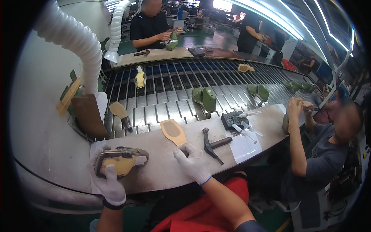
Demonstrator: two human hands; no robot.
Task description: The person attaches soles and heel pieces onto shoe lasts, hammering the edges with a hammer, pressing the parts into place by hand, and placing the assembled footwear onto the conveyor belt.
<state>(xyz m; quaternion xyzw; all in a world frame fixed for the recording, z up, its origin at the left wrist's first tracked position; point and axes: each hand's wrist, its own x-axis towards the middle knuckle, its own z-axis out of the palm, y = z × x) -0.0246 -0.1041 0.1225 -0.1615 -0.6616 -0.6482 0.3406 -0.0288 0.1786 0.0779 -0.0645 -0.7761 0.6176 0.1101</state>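
In a white glove, my left hand [111,186] is closed around a dark shoe upper on a last [140,154], its yellowish underside turned up and the thumb lying across it. To the right, my right hand [193,162], gloved too, has its fingers closed on the narrow end of a tan shoe sole [169,128] with a darker patch in its wide part. This sole lies over the far edge of the bench, pointing away from me. A dark shoemaker's hammer [216,145] rests on the bench just right of my right hand.
Several syringes [244,132] lie around a black block [231,120] on the bench. Beyond runs a roller conveyor [170,101] carrying green shoe uppers [205,99] and a loose sole [118,110]. A white duct hose [87,58] hangs at left; a co-worker [324,143] sits at right.
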